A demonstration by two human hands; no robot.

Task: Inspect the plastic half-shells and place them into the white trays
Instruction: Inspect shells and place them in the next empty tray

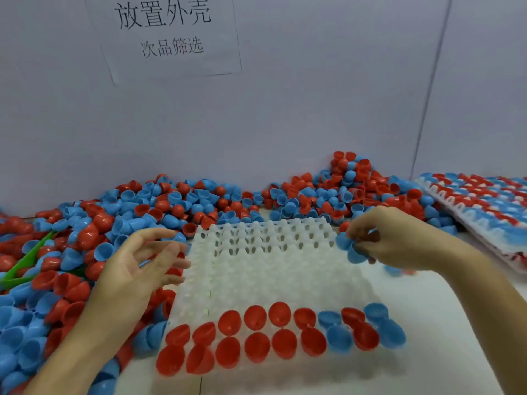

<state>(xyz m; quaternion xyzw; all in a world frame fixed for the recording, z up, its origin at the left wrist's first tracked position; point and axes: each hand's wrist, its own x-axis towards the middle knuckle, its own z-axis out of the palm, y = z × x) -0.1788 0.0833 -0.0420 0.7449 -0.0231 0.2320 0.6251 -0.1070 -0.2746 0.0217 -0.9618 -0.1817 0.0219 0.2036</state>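
A white tray (271,269) with many cup sockets lies in front of me; its two nearest rows hold red half-shells (256,343) and, at the right end, a few blue ones (339,337). My right hand (382,238) hovers over the tray's far right corner and grips two or three blue half-shells (352,249) in its fingers. My left hand (142,266) hangs palm-up by the tray's left edge, fingers loosely spread, holding nothing that I can see. Red and blue loose half-shells (119,223) lie heaped beneath and beyond it.
The loose shells form a bank along the wall from far left to a mound (345,189) at the back right. A filled white tray stack (484,206) sits at the right. A green scoop (25,266) lies in the left heap. A paper sign (168,32) hangs on the wall.
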